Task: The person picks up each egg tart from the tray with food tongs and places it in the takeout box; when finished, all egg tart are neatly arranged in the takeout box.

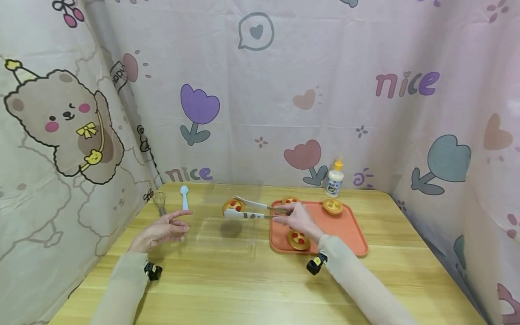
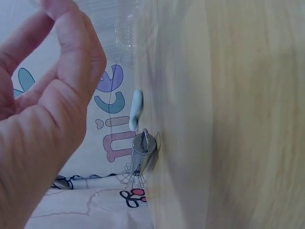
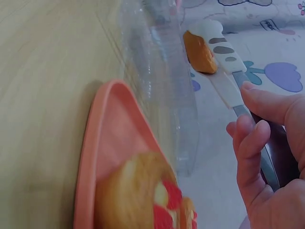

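Observation:
My right hand [image 1: 299,220] grips a pair of tongs [image 1: 249,215] with white, brown-spotted tips. Between those tips is a small tart [image 1: 234,206] with red and yellow topping, held over a clear plastic box [image 1: 207,234]. The right wrist view shows the tart [image 3: 199,53] from the side, raised above the box's wall [image 3: 159,90]. My left hand [image 1: 162,231] hovers at the box's left side with relaxed fingers and holds nothing. In the left wrist view that hand [image 2: 52,81] is near the box's edge.
An orange tray [image 1: 345,230] at the right carries several tarts, one [image 1: 298,240] at its front and one [image 1: 332,206] at its back right. Behind it stands a white bottle [image 1: 334,180] with a yellow cap. A whisk [image 1: 160,202] and a pale blue spoon [image 1: 184,196] lie at the back left.

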### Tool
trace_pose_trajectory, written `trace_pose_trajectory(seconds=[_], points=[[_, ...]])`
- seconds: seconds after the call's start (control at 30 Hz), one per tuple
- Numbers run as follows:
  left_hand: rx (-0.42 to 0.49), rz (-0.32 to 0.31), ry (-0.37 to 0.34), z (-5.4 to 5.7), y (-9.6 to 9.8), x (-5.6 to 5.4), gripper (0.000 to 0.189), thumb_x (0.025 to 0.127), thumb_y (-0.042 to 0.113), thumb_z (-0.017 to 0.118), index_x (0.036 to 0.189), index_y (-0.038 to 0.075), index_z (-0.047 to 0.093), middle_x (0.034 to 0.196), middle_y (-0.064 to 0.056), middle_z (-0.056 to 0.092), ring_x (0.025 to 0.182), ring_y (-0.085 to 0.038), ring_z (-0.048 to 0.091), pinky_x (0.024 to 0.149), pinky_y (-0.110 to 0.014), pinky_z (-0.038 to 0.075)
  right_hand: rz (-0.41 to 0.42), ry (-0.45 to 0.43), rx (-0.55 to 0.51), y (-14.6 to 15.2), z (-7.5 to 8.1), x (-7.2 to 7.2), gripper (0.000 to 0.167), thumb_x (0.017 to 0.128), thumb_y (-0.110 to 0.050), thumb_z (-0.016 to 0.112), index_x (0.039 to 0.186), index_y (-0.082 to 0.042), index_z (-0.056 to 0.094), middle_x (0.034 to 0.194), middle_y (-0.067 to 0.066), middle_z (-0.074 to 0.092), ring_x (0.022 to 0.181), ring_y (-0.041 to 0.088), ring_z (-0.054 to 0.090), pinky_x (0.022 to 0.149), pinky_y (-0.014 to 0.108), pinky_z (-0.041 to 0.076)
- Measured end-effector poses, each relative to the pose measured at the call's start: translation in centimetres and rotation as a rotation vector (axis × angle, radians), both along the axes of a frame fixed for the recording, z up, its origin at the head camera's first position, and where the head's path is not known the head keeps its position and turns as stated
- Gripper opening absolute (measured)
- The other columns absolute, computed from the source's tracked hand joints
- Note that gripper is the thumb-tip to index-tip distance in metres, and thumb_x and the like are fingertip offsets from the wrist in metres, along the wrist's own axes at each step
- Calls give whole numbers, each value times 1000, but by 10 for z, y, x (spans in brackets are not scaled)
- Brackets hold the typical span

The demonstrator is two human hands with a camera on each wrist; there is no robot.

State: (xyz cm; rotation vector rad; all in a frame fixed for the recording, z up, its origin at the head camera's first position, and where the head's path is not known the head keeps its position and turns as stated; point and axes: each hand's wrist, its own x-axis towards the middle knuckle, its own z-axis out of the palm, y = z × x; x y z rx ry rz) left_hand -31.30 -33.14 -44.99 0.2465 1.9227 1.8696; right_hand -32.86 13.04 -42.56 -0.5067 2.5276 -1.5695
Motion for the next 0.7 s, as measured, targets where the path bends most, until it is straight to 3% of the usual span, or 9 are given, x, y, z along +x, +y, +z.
trace_pose_trajectory(seconds=[0.13,0.23,0.33,0.47,0.53,0.7], points=[[-12,-2,12,0,-1,0,72,95,3,60,155,8,21,103,-9,63,88,-19,65,80,-33,60,13,20,-8,-9,-2,-3,37,84,-31,78,118,-22,72,84,12,73,41,19,42,37,24,35],[-17,-7,16,0,-2,0,72,95,3,60,155,9,21,103,-10,64,87,-20,65,80,-33,60,24,39,6,-15,-4,-5,39,83,-30,79,119,-17,72,89,5,75,56,35,59,39,31,43],[-12,-13,20,0,-2,-1,72,95,3,60,155,9,20,103,-10,64,86,-20,65,78,-33,60,33,52,30,-22,-7,-7,40,83,-31,79,119,-15,72,91,0,76,68,43,63,41,35,48],[-8,-12,19,1,-1,-1,73,95,3,60,155,8,19,102,-11,64,85,-20,65,77,-32,60,38,99,73,-33,-11,-9,39,82,-31,80,117,-15,73,88,1,75,53,24,55,43,27,45],[-13,-12,18,1,0,-1,73,95,3,60,155,8,20,103,-11,64,85,-20,65,77,-32,60,45,138,89,-38,-12,-10,38,82,-29,80,116,-13,74,89,2,74,55,11,52,47,22,43],[-31,-2,18,0,0,-1,72,95,2,61,155,10,23,103,-10,64,86,-20,65,79,-34,60,42,174,124,-48,-13,-13,39,81,-29,81,116,-12,74,95,1,75,63,7,55,54,20,47]])
